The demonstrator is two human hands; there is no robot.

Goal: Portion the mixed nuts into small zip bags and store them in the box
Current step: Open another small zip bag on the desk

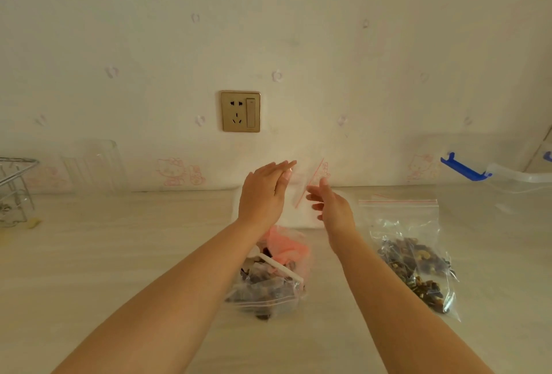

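Both my hands are raised at frame centre with an empty small zip bag [309, 185] between them: my left hand [264, 191] pinches its left edge, my right hand [330, 204] hovers beside it, fingers loosely spread. Filled nut bags [418, 260] lie on the pale counter [119, 254] lower right; the clear box [519, 182] sits far right against the wallpapered wall [298, 44].
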